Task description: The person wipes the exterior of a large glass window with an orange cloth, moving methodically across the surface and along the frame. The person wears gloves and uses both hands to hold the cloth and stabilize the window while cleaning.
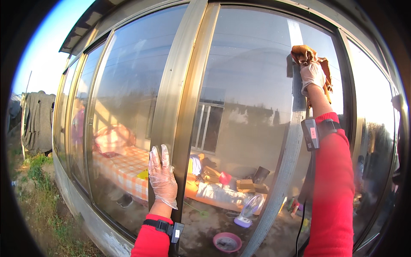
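My right hand (313, 76), in a thin clear glove, presses a crumpled brown-orange cloth (303, 53) to the upper right of a large window pane (250, 74). Part of the cloth hangs down past my fingers on the right. Lower left of it, my left hand (163, 180) wears the same kind of glove. Its palm lies flat, fingers pointing up and slightly apart, against the metal window frame post (179, 93), with nothing held. Both forearms are in red sleeves, each with a strapped device at the wrist.
Another sliding pane (135, 70) lies left of the post. Behind the glass are a bed with a checked cover (125, 167), cardboard boxes (245, 185), a purple-based fan (247, 213) and a pink basin (227, 242). Outside, grass (48, 199) borders the wall, and a grey cloth (38, 122) hangs farther off.
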`<action>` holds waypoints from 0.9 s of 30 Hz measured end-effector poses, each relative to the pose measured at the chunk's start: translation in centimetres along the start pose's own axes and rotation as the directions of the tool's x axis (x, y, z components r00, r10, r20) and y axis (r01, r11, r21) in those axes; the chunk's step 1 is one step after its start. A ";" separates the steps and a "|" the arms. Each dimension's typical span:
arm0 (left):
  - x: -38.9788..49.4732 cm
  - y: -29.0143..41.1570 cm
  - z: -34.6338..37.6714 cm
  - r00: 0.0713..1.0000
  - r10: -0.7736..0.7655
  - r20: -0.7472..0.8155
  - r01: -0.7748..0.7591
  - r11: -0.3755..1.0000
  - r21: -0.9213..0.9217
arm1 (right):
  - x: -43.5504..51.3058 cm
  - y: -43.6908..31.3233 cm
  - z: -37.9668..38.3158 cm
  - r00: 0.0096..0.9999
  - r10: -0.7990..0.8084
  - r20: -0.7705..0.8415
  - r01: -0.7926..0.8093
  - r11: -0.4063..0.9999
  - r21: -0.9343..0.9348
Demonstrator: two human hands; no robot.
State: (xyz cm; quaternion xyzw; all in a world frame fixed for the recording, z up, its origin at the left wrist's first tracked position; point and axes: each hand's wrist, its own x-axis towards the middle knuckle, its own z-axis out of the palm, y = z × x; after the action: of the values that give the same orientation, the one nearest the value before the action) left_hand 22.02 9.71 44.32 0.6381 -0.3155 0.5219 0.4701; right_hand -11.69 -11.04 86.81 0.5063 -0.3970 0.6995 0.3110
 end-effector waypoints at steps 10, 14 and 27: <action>0.1 -0.3 0.3 0.998 0.017 -0.056 -0.020 0.998 -0.052 | -0.4 -17.4 2.2 0.916 -0.400 0.002 0.394 0.902 0.177; 0.0 -0.4 0.5 0.998 0.013 -0.064 -0.016 0.999 -0.046 | -5.8 -22.9 2.4 0.710 -0.702 -0.056 0.686 0.672 0.278; -0.1 -0.5 0.6 0.997 0.034 -0.070 -0.037 0.999 -0.028 | -15.0 -18.7 -1.2 0.117 -0.925 -0.361 0.923 -0.033 0.384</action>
State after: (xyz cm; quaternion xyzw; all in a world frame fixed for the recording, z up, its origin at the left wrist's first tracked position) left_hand 22.68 9.33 44.11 0.6067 -0.3177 0.5475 0.4809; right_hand 7.78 -1.34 76.80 0.7026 0.2512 0.3875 0.5414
